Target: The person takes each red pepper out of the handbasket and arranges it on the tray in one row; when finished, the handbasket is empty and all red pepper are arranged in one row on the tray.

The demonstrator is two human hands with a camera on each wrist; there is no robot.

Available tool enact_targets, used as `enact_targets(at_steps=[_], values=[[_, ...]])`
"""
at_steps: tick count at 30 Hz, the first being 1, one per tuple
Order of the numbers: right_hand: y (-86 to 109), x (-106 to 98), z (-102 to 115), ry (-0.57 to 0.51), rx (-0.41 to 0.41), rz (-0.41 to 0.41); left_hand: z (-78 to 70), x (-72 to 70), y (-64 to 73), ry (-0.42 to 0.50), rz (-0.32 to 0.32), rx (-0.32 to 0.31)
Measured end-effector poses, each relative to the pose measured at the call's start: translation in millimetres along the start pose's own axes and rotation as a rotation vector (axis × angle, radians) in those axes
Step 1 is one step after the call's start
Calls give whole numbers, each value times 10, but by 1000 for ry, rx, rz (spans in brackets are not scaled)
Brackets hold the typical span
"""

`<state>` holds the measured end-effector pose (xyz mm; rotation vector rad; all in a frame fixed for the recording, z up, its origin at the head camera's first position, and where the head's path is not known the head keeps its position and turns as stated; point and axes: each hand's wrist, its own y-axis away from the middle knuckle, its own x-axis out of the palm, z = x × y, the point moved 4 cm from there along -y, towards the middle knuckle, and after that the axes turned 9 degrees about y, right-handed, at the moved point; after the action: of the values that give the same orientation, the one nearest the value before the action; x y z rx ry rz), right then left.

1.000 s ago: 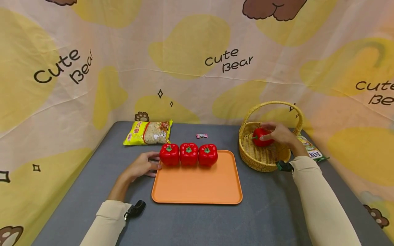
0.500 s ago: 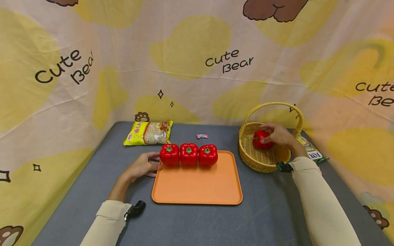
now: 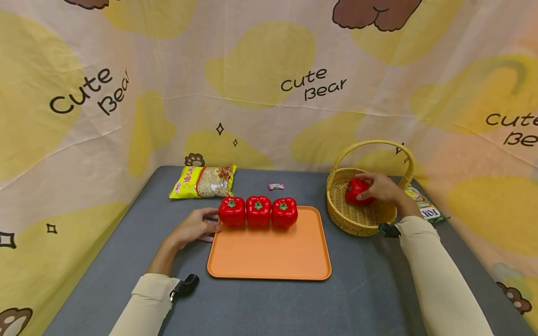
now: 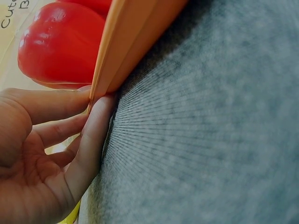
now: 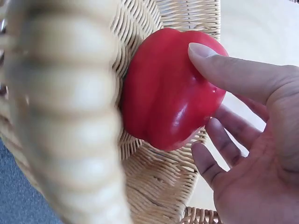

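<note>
Three red bell peppers, left (image 3: 232, 212), middle (image 3: 258, 211) and right (image 3: 284, 213), stand in a row along the far edge of an orange tray (image 3: 269, 256), stems up. My left hand (image 3: 194, 228) pinches the tray's left rim near its far corner; in the left wrist view the thumb lies above the rim and a finger beneath it. Inside a wicker basket (image 3: 353, 228) at the right, my right hand (image 3: 380, 186) holds another red bell pepper (image 5: 168, 88) tilted on its side, stem to the left. The thumb presses its upper side; some fingertips are hidden behind it.
A yellow food bag (image 3: 203, 182) lies at the back left, and a small pink wrapped candy (image 3: 276, 186) lies behind the tray. The basket's tall handle (image 3: 374, 142) arches over its opening. A green-and-white packet (image 3: 426, 205) lies right of the basket, partly hidden.
My right hand and the pepper it holds have shifted very slightly within the basket. The left hand, the tray and its three peppers have kept their places.
</note>
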<state>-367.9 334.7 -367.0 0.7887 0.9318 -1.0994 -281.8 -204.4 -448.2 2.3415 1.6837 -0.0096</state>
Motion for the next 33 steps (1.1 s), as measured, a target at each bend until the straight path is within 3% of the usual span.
enact_targets(at_steps=[17, 25, 33], values=[[214, -1, 42, -20, -15, -95, -15, -5, 0, -13, -15, -24], [443, -36, 208, -53, -45, -146, -15, 0, 20, -11, -7, -13], [674, -25, 295, -116, -26, -194, -11, 5, 17, -1, 0, 0]])
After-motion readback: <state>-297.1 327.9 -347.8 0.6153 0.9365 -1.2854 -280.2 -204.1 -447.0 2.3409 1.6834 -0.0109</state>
